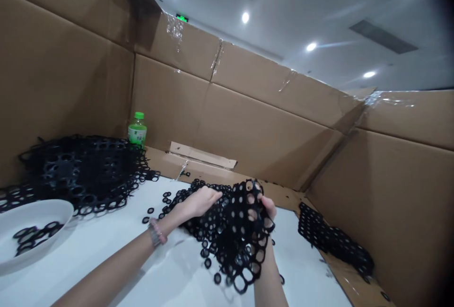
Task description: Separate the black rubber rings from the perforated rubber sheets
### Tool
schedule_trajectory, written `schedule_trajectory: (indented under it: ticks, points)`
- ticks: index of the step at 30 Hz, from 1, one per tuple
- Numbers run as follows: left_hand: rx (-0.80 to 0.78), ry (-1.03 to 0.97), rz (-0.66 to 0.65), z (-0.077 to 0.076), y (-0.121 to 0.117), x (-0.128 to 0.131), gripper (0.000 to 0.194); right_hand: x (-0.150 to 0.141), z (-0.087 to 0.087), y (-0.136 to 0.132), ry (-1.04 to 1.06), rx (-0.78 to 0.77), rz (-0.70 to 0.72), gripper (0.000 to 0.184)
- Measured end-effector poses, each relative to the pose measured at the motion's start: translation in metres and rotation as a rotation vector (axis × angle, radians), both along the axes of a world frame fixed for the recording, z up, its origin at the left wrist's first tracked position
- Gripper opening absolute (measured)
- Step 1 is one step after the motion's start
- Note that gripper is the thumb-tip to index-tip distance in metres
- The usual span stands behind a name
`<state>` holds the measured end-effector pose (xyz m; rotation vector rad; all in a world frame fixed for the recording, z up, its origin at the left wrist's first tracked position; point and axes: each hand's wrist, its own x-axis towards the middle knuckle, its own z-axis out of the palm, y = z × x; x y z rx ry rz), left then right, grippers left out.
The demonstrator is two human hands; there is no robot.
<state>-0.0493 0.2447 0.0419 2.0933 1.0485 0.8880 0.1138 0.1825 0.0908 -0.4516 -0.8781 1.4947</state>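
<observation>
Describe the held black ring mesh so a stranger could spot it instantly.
Around the white table inside the cardboard walls, three black ring meshes lie apart. Yours is the middle one, bunched in the left hand and right hand, unlike the flat heaps beside it.

Black ring mesh (224, 237) w/ round-hole pattern, white bowl (37, 213), green bottle (137, 132), brown cardboard walls (255, 132).

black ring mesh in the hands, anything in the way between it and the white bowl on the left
No object blocks it. Only a few loose black rings lie on the white surface between the mesh and the white bowl, and the left hand and its forearm reach across that side.
</observation>
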Motion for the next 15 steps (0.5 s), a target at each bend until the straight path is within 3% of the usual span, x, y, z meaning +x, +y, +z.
schedule_trajectory:
  ticks: [2, 4, 7, 10, 15]
  points:
    - [0.026, -0.095, -0.010, 0.016, -0.007, -0.004, 0.044, 0.000, -0.009, 0.005, 0.005, -0.017, 0.022, 0.018]
    - [0.002, -0.202, -0.174, 0.034, -0.016, -0.009, 0.049, 0.001, -0.014, 0.008, -0.004, -0.032, 0.055, 0.021]
    - [-0.072, -0.300, -0.406, 0.050, -0.030, -0.012, 0.038, 0.002, -0.014, 0.010, -0.033, -0.039, 0.108, 0.024]
    - [-0.089, -0.330, -0.376, 0.054, -0.038, -0.007, 0.028, 0.002, -0.012, 0.006, -0.044, -0.011, 0.131, 0.026]
    - [0.028, -0.305, -0.389, 0.058, -0.047, -0.005, 0.022, 0.009, -0.010, -0.001, -0.144, 0.038, 0.198, 0.031]
